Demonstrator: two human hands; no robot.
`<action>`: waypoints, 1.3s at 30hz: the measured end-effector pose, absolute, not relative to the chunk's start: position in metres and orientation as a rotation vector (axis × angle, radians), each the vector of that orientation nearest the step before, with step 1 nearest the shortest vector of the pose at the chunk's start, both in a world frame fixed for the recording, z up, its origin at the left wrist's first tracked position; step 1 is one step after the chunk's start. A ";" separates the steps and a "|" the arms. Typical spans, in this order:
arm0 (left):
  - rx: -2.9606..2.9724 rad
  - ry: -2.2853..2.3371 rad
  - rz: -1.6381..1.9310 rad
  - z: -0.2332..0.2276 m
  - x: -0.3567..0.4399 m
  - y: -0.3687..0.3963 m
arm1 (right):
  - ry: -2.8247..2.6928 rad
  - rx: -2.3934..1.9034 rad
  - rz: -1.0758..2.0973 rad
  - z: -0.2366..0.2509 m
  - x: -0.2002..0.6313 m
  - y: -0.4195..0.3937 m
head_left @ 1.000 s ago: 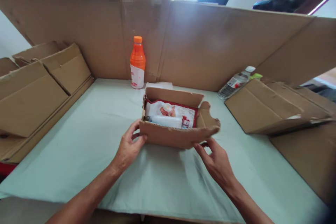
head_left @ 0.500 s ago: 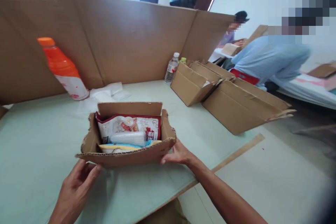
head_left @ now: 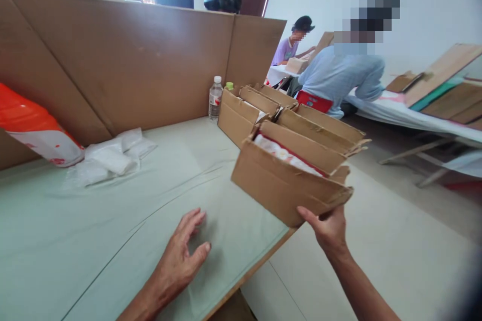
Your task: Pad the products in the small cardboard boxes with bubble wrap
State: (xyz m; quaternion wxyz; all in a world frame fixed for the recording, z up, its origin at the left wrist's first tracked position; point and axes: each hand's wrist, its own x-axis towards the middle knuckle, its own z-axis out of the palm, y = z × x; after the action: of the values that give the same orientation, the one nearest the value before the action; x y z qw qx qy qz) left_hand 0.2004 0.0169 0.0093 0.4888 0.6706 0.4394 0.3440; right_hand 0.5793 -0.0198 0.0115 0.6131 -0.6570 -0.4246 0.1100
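Observation:
My right hand (head_left: 327, 228) grips the near right corner of an open cardboard box (head_left: 278, 180), thumb on its front wall and the other fingers hidden behind. Inside the box a white and red packet (head_left: 284, 153) shows; the rest of its contents is out of sight. This box stands at the right edge of the table, close against other cardboard boxes (head_left: 320, 128). My left hand (head_left: 184, 248) hovers over the green table cover (head_left: 150, 215), fingers apart and holding nothing.
Clear plastic packets (head_left: 113, 153) and an orange-and-white bottle (head_left: 37, 125) lie toward the left. A water bottle (head_left: 216, 99) stands by a tall cardboard partition (head_left: 150, 60). A person in a light blue shirt (head_left: 339, 77) sits beyond the boxes. The table edge (head_left: 248, 273) runs diagonally at right.
The box has moved right, from in front of me to beside the other boxes, with my right hand on it. My left hand has come away from it. The view has turned right.

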 end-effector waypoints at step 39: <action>1.770 1.698 1.091 0.069 -0.006 -0.059 | -2.504 -0.713 0.043 -0.030 0.312 0.007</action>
State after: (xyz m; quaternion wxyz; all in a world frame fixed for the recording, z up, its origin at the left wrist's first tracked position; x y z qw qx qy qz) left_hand -0.0063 -0.0588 0.0693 0.2266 0.6421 0.6161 0.3960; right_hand 0.3116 0.0073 -0.0300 0.2654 -0.2639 -0.9272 0.0161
